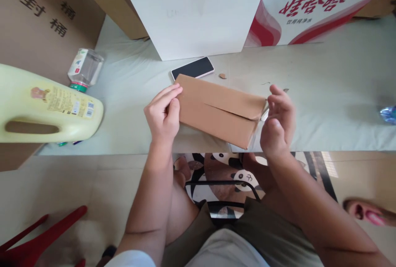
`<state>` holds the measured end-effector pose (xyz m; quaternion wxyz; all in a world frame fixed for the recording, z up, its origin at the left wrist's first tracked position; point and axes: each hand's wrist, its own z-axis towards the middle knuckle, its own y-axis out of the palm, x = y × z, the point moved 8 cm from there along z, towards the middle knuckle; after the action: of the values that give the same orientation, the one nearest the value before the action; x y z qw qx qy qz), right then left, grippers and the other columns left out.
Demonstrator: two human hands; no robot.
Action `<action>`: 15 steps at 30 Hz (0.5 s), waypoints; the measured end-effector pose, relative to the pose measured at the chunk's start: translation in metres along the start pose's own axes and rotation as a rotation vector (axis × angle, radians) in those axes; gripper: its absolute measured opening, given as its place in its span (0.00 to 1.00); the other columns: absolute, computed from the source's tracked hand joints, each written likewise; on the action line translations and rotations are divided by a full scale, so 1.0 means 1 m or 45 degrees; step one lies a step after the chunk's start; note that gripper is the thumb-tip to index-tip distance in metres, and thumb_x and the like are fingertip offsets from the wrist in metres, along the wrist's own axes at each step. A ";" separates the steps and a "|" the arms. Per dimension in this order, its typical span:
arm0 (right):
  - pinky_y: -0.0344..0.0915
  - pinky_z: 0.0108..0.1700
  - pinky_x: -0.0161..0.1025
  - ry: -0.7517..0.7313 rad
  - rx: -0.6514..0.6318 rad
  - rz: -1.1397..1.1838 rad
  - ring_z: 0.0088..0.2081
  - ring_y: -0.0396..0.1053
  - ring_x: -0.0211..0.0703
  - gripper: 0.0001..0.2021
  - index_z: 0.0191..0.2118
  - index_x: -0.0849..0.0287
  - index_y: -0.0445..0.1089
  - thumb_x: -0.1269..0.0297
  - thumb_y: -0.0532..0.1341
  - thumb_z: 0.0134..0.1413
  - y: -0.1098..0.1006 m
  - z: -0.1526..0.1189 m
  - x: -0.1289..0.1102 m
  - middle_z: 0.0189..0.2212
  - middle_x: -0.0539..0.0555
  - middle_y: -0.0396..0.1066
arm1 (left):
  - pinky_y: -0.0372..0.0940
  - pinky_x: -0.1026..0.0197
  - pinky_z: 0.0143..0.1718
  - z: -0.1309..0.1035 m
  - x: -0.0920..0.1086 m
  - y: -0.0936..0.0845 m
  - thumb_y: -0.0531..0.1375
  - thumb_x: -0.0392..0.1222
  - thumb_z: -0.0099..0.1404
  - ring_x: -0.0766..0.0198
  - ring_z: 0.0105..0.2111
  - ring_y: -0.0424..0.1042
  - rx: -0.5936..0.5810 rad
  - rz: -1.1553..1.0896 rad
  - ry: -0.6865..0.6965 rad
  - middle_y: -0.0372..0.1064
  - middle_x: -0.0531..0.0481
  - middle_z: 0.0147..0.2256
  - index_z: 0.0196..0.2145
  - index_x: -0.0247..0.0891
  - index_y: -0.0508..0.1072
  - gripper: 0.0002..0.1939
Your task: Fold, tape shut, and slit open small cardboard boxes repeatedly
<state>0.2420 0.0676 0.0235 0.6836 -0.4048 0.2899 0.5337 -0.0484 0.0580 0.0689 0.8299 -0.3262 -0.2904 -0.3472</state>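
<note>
A small brown cardboard box point(216, 106) is tilted over the table's front edge, its two long top flaps meeting with a narrow gap that widens to the right. My left hand point(163, 112) grips the box's left end, thumb on the near side and fingers behind. At the right end, my right hand point(278, 120) is held up with its fingers apart and loosely bent, close to the corner. Whether it touches the box I cannot tell. Something whitish and shiny shows at that end, partly hidden. Just behind the box lies a phone point(194, 68) with a dark screen.
A large white box point(198, 15) and a red-and-white carton point(309, 11) stand at the back. On the left are a yellow jug point(71, 114), a clear bottle point(88, 69) lying down and a big cardboard box point(46, 23). A cardboard scrap point(222, 76) lies near the phone.
</note>
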 end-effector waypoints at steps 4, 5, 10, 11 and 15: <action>0.57 0.70 0.65 0.249 -0.007 0.099 0.72 0.55 0.55 0.28 0.67 0.41 0.55 0.42 0.53 0.65 0.003 -0.003 0.029 0.72 0.55 0.53 | 0.69 0.51 0.62 0.004 -0.033 -0.015 0.59 0.36 0.65 0.58 0.51 0.79 0.108 -0.129 -0.155 0.82 0.52 0.46 0.40 0.45 0.84 0.14; 0.60 0.69 0.64 0.320 -0.103 0.131 0.71 0.57 0.55 0.30 0.69 0.41 0.53 0.41 0.52 0.65 0.010 -0.005 0.033 0.73 0.56 0.52 | 0.69 0.51 0.62 0.004 -0.042 -0.019 0.59 0.36 0.64 0.57 0.51 0.79 0.157 -0.182 -0.203 0.82 0.52 0.45 0.39 0.45 0.84 0.14; 0.49 0.75 0.61 0.162 -0.329 0.150 0.77 0.44 0.52 0.38 0.74 0.39 0.38 0.37 0.50 0.64 0.038 -0.005 0.001 0.77 0.49 0.41 | 0.72 0.51 0.55 -0.011 -0.077 -0.021 0.58 0.42 0.63 0.55 0.48 0.79 0.291 -0.320 -0.558 0.82 0.49 0.40 0.36 0.42 0.84 0.13; 0.48 0.76 0.61 0.106 -0.303 0.114 0.77 0.42 0.52 0.39 0.74 0.37 0.35 0.35 0.48 0.64 0.040 -0.004 -0.007 0.77 0.47 0.39 | 0.73 0.52 0.53 -0.015 -0.081 -0.020 0.57 0.44 0.63 0.55 0.47 0.79 0.325 -0.362 -0.609 0.82 0.49 0.40 0.36 0.41 0.84 0.14; 0.54 0.74 0.63 0.062 -0.253 -0.020 0.77 0.44 0.54 0.42 0.74 0.33 0.23 0.27 0.39 0.59 0.044 -0.008 -0.022 0.77 0.44 0.37 | 0.74 0.57 0.43 -0.024 -0.096 -0.013 0.55 0.53 0.66 0.59 0.41 0.78 0.383 -0.447 -0.694 0.78 0.49 0.37 0.37 0.40 0.79 0.18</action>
<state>0.1943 0.0541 0.0273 0.6369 -0.4859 0.2489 0.5444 -0.1091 0.0700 -0.0094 0.6883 -0.2262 -0.6006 -0.3381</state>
